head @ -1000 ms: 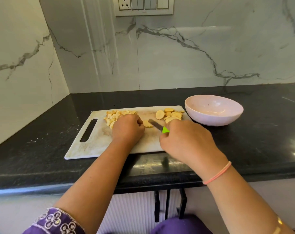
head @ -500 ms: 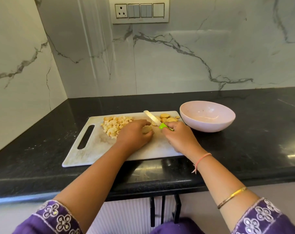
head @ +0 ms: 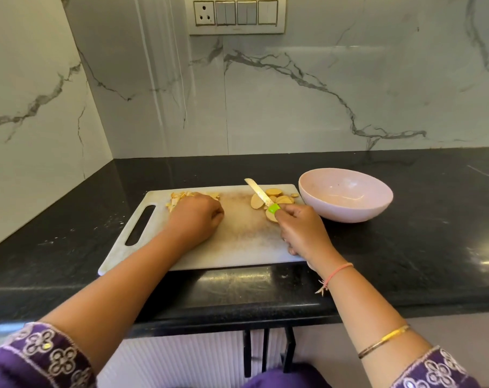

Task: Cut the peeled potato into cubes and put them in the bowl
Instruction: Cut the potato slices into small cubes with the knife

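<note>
A white cutting board (head: 237, 242) lies on the black counter. Small potato cubes (head: 179, 198) are heaped at its back left, mostly hidden under my left hand (head: 194, 219), which rests curled on the heap. Several round potato slices (head: 275, 196) lie at the board's back right. My right hand (head: 302, 228) grips a knife (head: 260, 193) by its green handle. The blade points up and away over the slices. The pink bowl (head: 347, 208) stands just right of the board, with no potato visible inside.
Marble walls close the corner behind and to the left. A switch panel (head: 236, 15) hangs on the back wall. The black counter (head: 419, 247) stretches to the right of the bowl, and its front edge runs just below the board.
My left hand slid left from the board's middle onto the cube heap. My right hand with the knife shifted right and back, and the blade now lies over the slices.
</note>
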